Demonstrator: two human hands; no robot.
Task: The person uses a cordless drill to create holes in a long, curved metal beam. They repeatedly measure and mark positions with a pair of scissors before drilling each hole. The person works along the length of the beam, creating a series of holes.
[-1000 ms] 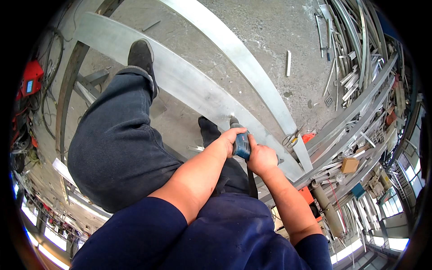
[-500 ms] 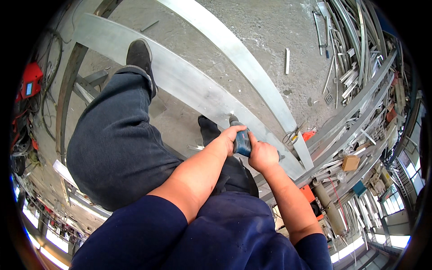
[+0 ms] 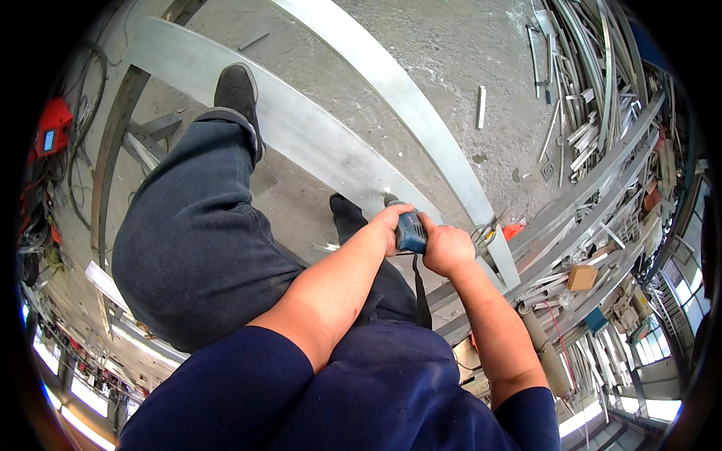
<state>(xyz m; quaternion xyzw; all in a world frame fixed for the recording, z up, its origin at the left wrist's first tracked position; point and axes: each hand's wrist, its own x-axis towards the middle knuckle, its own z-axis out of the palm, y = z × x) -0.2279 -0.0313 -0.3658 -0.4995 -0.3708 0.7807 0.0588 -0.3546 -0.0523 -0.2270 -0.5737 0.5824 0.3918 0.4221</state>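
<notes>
A blue power drill [image 3: 410, 233] is gripped in both my hands. My left hand [image 3: 389, 224] wraps round its front part, just behind the dark chuck [image 3: 390, 200]. My right hand [image 3: 449, 248] closes round its rear end, covering the handle. The chuck end sits at a wide silver metal bar [image 3: 323, 139]; whether the bit is in the metal is too small to tell. My left shoe [image 3: 235, 89] rests on the same bar, farther along to the left. A dark strap or cord [image 3: 420, 289] hangs below the drill.
A second silver bar [image 3: 406, 98] runs beyond the first. Scissors-like tool [image 3: 485, 234] lies near its right end. Piled metal lengths [image 3: 602, 83] fill the right side. A red machine [image 3: 54, 128] with cables stands at the far left, beside a dark steel support [image 3: 113, 161].
My right hand has shifted slightly up and to the right, turning the drill's rear end with it. The left hand has barely moved, and both keep their hold.
</notes>
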